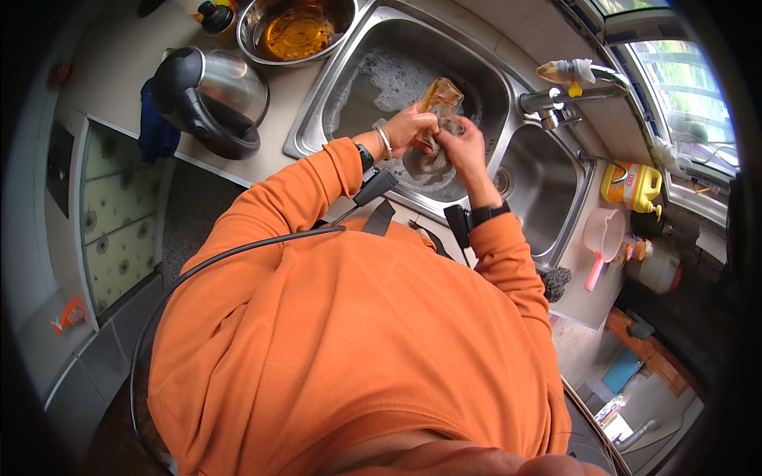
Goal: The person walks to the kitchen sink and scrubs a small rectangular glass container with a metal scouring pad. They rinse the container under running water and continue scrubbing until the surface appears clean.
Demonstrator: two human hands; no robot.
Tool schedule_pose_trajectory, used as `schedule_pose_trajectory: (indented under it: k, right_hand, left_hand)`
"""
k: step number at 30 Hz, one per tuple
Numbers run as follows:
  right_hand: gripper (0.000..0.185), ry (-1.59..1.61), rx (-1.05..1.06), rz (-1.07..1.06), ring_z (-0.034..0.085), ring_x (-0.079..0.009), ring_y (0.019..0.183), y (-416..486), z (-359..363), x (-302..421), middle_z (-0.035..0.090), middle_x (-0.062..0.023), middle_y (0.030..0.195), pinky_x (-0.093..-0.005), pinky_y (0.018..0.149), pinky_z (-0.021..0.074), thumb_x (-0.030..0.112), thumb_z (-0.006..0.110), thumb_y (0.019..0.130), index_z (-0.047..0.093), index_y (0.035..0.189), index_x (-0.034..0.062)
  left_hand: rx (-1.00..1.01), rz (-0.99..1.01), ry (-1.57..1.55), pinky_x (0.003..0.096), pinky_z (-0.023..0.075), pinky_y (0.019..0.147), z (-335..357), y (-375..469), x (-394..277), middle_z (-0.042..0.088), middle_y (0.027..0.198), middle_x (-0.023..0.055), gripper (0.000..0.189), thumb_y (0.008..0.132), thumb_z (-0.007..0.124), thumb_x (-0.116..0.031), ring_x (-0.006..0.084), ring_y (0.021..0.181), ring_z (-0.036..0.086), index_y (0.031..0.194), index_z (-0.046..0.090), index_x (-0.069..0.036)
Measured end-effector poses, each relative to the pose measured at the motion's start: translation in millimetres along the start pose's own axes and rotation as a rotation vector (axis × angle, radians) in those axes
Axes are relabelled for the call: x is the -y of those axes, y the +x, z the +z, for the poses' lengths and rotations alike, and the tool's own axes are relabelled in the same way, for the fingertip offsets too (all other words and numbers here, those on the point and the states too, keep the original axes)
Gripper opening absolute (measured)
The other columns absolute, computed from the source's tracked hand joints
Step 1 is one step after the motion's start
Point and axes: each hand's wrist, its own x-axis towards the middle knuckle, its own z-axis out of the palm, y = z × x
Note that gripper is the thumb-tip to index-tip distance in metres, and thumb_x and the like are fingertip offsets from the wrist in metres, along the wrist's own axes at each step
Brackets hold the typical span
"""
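Over the larger steel sink basin (372, 56), which holds murky water and white suds (396, 77), my left hand (409, 131) grips a clear container with brown, greasy-looking stains (442, 98). My right hand (464, 146) presses a wet greyish cloth or scrubber (440, 152) against the lower end of the container; its exact kind cannot be told. Both hands are close together, with the fingers partly hidden behind the container and the cloth. Dark bands sit on both wrists, and a white bracelet is on the left one.
Left of the sink stand an electric kettle (220, 101) and a steel bowl of amber liquid (297, 30). At the right are the faucet (547, 101), the smaller basin (536, 184), a yellow pump jug (631, 187) and a pink dipper (602, 235). A black cable (238, 243) crosses my left sleeve.
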Motion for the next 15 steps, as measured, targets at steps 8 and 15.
schedule_pose_trajectory:
  k: [8,15]
  right_hand:
    - [0.035,0.491,0.07,0.223,0.063,-0.0158,0.073,3,-4,3,0.066,-0.0097,0.084,-0.0277,0.065,0.0497,0.011,0.067,0.071,0.062,0.103,-0.0029]
    - [0.03,0.286,-0.135,0.045,0.061,-0.0116,0.071,29,-18,0,0.068,-0.0095,0.08,-0.0263,0.067,0.0495,0.012,0.066,0.071,0.066,0.098,-0.0016]
  left_hand:
    - [0.028,-0.038,-0.05,0.0339,0.0511,0.054,6,2,-1,0.053,0.084,0.0022,0.021,0.082,0.051,-0.013,0.0143,0.078,0.056,0.103,0.05,-0.012]
    - [0.097,-0.074,-0.041,0.0331,0.052,0.052,4,8,10,0.053,0.087,0.0036,0.027,0.08,0.053,-0.014,0.0156,0.081,0.057,0.106,0.047,-0.013]
